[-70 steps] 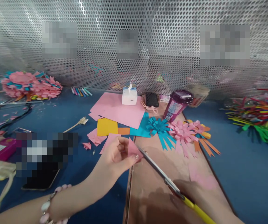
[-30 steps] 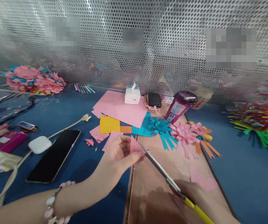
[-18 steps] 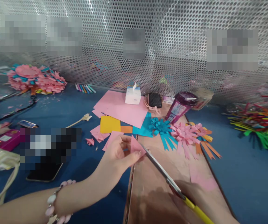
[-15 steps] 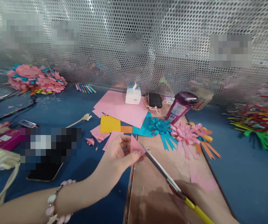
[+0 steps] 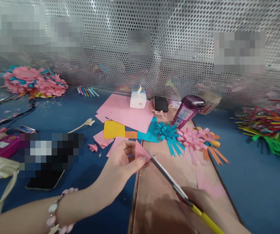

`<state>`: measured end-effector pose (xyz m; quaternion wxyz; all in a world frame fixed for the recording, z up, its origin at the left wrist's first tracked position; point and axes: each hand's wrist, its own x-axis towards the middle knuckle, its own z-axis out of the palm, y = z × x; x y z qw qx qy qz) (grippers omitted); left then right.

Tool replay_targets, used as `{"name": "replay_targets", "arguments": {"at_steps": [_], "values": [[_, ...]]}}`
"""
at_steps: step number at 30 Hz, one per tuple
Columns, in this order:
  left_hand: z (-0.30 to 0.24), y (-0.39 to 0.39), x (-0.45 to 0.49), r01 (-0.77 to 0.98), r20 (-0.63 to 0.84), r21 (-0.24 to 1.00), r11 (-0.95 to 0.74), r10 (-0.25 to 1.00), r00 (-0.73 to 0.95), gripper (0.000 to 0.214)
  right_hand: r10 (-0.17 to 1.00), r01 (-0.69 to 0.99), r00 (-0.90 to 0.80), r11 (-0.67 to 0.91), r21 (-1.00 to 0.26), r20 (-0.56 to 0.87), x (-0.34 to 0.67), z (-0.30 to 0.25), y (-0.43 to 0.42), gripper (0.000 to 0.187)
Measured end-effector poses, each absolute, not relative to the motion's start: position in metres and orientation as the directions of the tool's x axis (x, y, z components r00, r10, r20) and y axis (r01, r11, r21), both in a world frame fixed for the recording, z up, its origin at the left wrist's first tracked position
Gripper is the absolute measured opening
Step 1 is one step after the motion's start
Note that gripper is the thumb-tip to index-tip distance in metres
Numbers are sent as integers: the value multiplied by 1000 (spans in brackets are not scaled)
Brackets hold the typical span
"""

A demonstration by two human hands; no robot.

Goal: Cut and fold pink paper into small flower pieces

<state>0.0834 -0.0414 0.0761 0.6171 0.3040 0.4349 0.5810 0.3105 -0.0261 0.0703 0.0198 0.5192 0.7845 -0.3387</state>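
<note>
Between the thumb and fingers of my left hand point(image 5: 122, 162) is a small folded piece of pink paper point(image 5: 140, 150), its pointed corner facing right. My right hand point(image 5: 203, 203) is wrapped round the yellow handle of a pair of scissors point(image 5: 170, 178); most of its fingers are hidden behind the handle. The blades look nearly closed, and their tips meet the right edge of the pink paper. Beyond my left hand lie a yellow paper sheet point(image 5: 114, 129), a blue paper sheet point(image 5: 149, 134) and pink paper scraps point(image 5: 102, 139).
Paper flowers in blue point(image 5: 167, 132) and pink point(image 5: 192, 139) lie on a brown board point(image 5: 164, 208). Behind them leans a purple cup point(image 5: 187, 112). A tissue box point(image 5: 138, 99) sits on pink sheets point(image 5: 120, 109). At left is a phone point(image 5: 47, 177); at right, colourful pipe cleaners point(image 5: 264, 125).
The view has shifted very slightly. Both hands, the paper and the scissors keep nearly the same position relative to each other.
</note>
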Motion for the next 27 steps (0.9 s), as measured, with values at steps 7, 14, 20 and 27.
{"name": "replay_targets", "arguments": {"at_steps": [7, 14, 20, 27], "values": [[75, -42, 84, -438, -183, 889, 133, 980, -73, 25, 808, 860, -439, 251, -445, -393, 308, 70, -27, 31], [74, -42, 83, -435, -183, 888, 146, 982, -45, 24, 792, 847, -456, 246, -471, -407, 312, 69, -26, 33], [76, -42, 84, -425, -164, 896, 125, 985, -57, 23, 786, 848, -456, 240, -473, -418, 312, 74, -25, 35], [75, -42, 84, -419, -167, 898, 132, 985, -47, 22, 801, 855, -449, 258, -450, -396, 312, 73, -26, 35]]}}
